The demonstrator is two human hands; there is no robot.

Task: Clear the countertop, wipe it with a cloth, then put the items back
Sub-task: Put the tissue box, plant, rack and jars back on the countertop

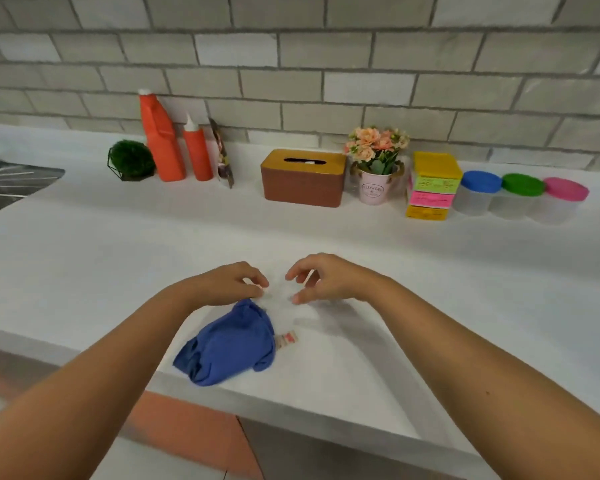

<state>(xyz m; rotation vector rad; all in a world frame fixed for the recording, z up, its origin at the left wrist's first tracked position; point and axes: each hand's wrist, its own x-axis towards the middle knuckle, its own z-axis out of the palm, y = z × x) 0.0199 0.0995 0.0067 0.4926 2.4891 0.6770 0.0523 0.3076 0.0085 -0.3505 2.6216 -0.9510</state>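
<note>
Cloth [227, 344] bunched near surface [84, 258] front edge. Your left hand [229, 282] and right hand [329, 278] hover just past it, fingers loose, holding nothing. Back row: bottles [161, 140], tissue box [302, 183], flowers [374, 143] in pot [373, 190], lidded tubs [518, 199], contents unclear.

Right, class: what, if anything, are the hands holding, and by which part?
Nothing is held. The left hand and right hand hover, fingers loosely curled and empty; the blue cloth lies loose on the countertop.
</note>
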